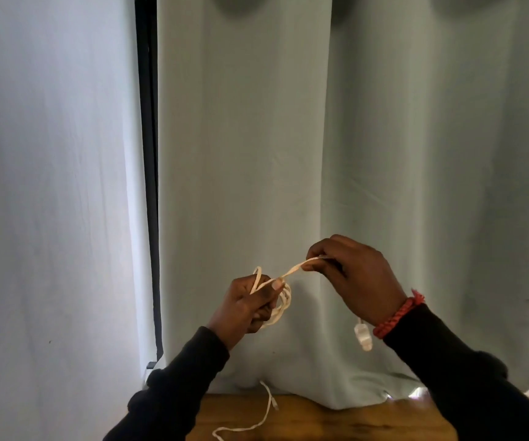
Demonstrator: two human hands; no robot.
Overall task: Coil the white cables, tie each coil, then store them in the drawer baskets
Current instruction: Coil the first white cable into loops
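My left hand (245, 303) grips a small coil of white cable (284, 305), held up in the air before the curtain. From the coil a strand runs up and right to my right hand (357, 278), which pinches it between thumb and fingers. A clear plug end (362, 336) of this cable dangles below my right wrist. A second white cable (264, 415) lies loose on the wooden table (336, 421) below my hands. No drawer or basket is in view.
A pale green curtain (384, 154) hangs right behind my hands and drapes onto the table's back edge. A dark vertical frame (148, 186) splits it from a lighter curtain at the left. A red bracelet (396, 315) circles my right wrist.
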